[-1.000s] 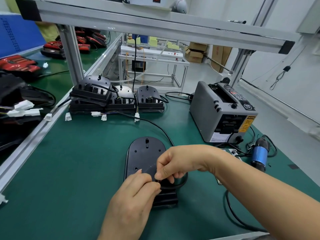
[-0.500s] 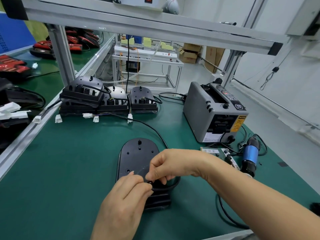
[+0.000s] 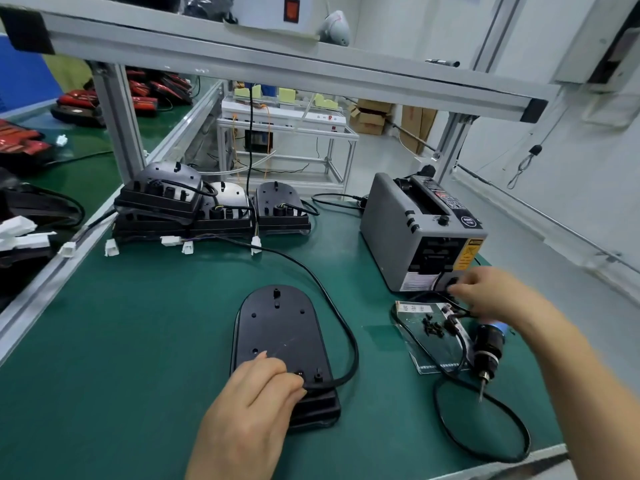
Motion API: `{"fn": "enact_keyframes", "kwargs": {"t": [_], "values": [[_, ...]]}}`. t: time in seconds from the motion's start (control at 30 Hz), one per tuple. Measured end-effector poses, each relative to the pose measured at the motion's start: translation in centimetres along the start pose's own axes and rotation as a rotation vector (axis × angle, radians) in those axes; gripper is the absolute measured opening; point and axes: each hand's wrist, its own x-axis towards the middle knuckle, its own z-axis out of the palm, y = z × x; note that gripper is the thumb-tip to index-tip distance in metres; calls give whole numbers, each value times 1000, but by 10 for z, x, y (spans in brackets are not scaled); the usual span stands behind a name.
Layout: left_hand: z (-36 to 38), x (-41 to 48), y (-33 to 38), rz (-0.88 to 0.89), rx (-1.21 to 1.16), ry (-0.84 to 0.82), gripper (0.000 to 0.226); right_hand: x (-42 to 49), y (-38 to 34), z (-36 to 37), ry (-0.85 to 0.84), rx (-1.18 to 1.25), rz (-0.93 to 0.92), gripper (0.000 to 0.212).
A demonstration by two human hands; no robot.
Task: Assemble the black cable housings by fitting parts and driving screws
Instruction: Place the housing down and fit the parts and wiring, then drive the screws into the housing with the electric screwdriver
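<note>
Green mat — left hand on housing

Not much legible here: the grey tape dispenser carries a yellow warning sticker with a black hazard symbol, its wording too small to read; beside it sits a white label of fine print, unreadable, and on top a round badge, blurred. The clear plastic bag shows a printed strip of characters, smeared. A red square marks the white box overhead

Left hand near, right hand outstretched
</note>
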Motion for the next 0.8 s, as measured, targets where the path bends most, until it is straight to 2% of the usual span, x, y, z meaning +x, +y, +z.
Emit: {"fn": "enact_keyframes", "kwargs": {"t": [0.07,0.1,0.17,0.27,0.37,0.5,0.6,0.7,0.8], "values": [[0,-1,-1,3,4,-2,29,11,22,-4,6,-205,164,37],[1,-1,-1,4,8,-4,29,14,31,-6,-31,-197,232,41],[1,-2,-1,3,14,-10,28,19,43,-7,-112,-19,348,48],[1,-2,-2,2,18,-16,27,20,53,-5,-235,238,463,70],[0,-2,-1,0,18,-20,26,20,53,2,-307,455,521,63],[0,-3,-1,4,23,-17,27,28,62,13,-215,413,531,54],[0,-3,-2,4,18,-19,27,28,70,15,-180,494,521,54],[1,-3,-2,-1,9,-23,26,19,72,14,-188,735,473,63],[0,-3,-2,-5,8,-21,26,12,76,10,-142,1150,397,48]]}}
